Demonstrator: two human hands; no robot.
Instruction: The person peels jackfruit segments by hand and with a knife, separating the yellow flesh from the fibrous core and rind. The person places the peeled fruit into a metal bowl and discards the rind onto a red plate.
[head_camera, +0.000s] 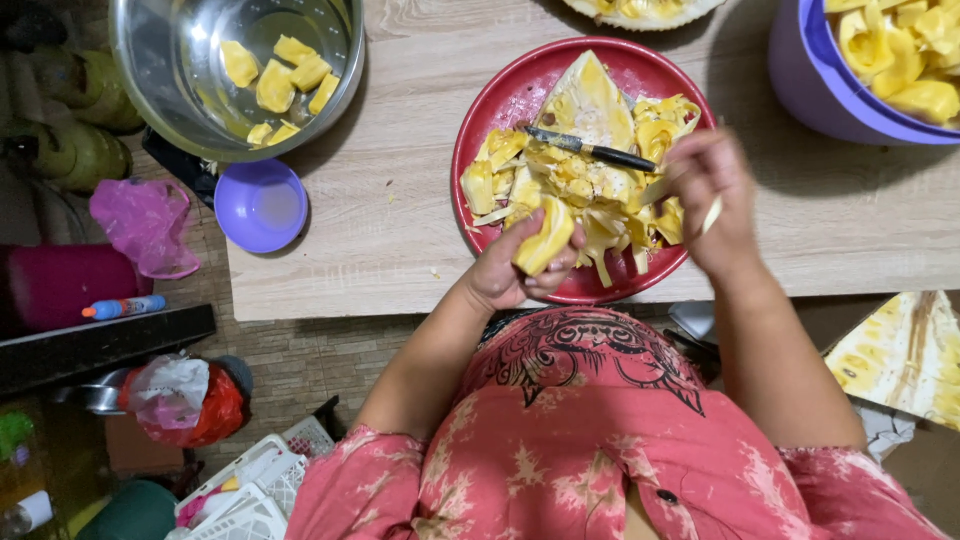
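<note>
Separating jackfruit pods over the red plate (480, 150).

On the wooden table (400, 240), the plate bears a cut jackfruit wedge (590, 100) and a black-handled knife (590, 150). At the plate's near rim, the left hand (510, 270) has its fingers wrapped round a yellow jackfruit pod (545, 238). At its right edge, the right hand (712, 200) pinches a pale fibre strip (712, 215). Stripping seems underway; next likely calls for pulling the pod clean.
</note>
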